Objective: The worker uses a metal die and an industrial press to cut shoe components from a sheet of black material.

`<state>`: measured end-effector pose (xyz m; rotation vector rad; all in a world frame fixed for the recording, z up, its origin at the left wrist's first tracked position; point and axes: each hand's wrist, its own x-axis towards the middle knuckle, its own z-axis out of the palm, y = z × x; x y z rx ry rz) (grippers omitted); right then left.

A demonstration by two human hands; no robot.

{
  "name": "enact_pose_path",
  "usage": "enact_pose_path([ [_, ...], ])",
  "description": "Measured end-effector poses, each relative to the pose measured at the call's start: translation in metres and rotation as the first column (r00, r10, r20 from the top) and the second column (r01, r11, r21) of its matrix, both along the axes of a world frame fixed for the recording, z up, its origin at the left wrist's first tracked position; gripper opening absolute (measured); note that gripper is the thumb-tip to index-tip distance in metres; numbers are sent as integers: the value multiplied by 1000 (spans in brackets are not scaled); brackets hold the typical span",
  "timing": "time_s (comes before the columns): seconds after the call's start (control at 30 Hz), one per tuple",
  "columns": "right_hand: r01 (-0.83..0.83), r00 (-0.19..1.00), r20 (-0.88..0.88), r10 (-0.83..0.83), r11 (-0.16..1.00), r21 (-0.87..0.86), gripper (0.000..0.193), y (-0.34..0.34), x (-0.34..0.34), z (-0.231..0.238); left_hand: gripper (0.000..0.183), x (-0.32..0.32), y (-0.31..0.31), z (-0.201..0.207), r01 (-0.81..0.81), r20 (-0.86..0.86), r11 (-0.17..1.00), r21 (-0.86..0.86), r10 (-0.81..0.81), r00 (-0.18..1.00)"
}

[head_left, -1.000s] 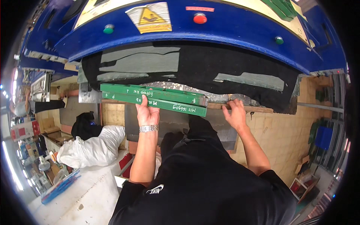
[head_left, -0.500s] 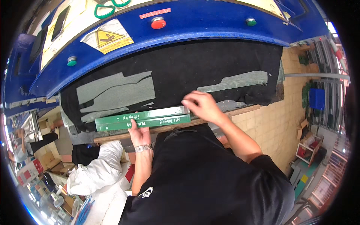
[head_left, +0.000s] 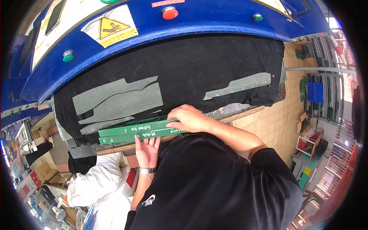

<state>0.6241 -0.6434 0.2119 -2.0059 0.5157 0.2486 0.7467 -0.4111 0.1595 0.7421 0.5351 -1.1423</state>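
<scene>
A long green cutting die, with white handwriting and a line running along its length, lies across the near edge of the black sheet material. I cannot tell whether it is one piece or two side by side. My left hand, palm up, holds its near side from below, fingertips against the green face. My right hand grips it near the right end, hiding that end. Beyond the die, grey-green cutout areas show at the left of the black material, with another cutout area at the right.
A blue machine beam spans the far side, bearing a red button, green buttons and a yellow warning label. A wooden strip edges the near side. A white bundle sits at lower left; a shelf stands right.
My right hand has come left and down onto the die's right part. My left fingers have slid lower on its near side. The view has shifted slightly.
</scene>
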Motion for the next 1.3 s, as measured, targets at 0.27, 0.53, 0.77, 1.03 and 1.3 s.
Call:
enact_pose_path([
  [0.27,127,959,282,20,859,-495,20,-51,-77,20,52,12,15,0,137,25,991,-11,-136,990],
  [0.53,146,951,263,160,517,-844,18,-144,-154,-12,45,11,12,6,141,44,971,191,-152,987],
  [0.77,164,931,305,202,517,-840,22,-212,-202,-58,36,1,-1,22,-15,124,886,464,-48,991],
  [1.03,216,909,371,188,548,-808,25,-227,-214,-79,70,9,-16,42,-580,389,266,770,-916,97],
  [1.3,529,848,432,-308,561,-637,78,-246,-282,-88,61,11,-157,5,-55,566,583,811,-805,-178],
])
